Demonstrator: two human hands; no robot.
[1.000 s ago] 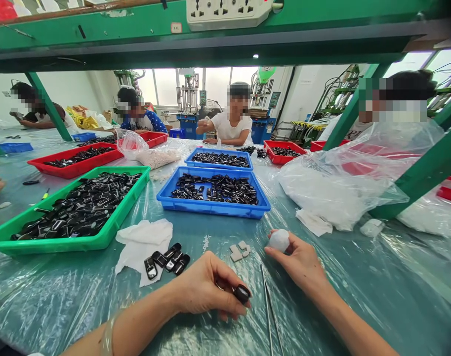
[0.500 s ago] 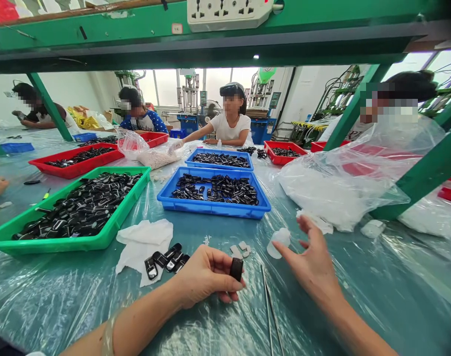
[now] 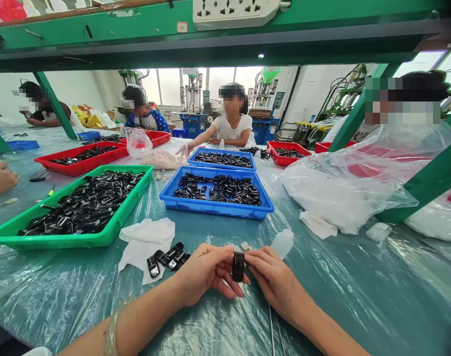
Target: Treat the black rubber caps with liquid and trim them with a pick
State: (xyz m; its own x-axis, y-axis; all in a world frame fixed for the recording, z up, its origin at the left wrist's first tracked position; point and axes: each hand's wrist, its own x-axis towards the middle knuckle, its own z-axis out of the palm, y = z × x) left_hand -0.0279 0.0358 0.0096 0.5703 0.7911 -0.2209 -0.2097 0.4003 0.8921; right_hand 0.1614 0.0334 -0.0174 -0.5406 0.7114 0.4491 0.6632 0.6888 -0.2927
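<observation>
A small glossy black plastic part (image 3: 238,267) is upright between my two hands, above the plastic-covered table. My left hand (image 3: 210,274) grips it from the left with thumb and fingers. From the right, my right hand (image 3: 275,277) has its fingertips pressed together at the part's upper edge. Behind the right hand lies a translucent white bottle (image 3: 283,243), partly covered. Thin metal tweezers (image 3: 272,332) lie under the right wrist, their upper end hidden. Left of my hands, several similar black parts (image 3: 168,258) rest by and on a white cloth (image 3: 148,235). Small pale pieces (image 3: 245,245) sit just beyond the fingers.
A green tray (image 3: 112,236) and a blue tray (image 3: 216,208) hold many black parts. Red trays (image 3: 77,169) stand farther back. Clear plastic bags (image 3: 344,190) lie at right beside a green post (image 3: 414,185). A co-worker's hand (image 3: 1,180) is at far left; other people sit across.
My right hand has moved left and down from beside the bottle to the black part, its fingers closing there. My left hand has turned the part more upright.
</observation>
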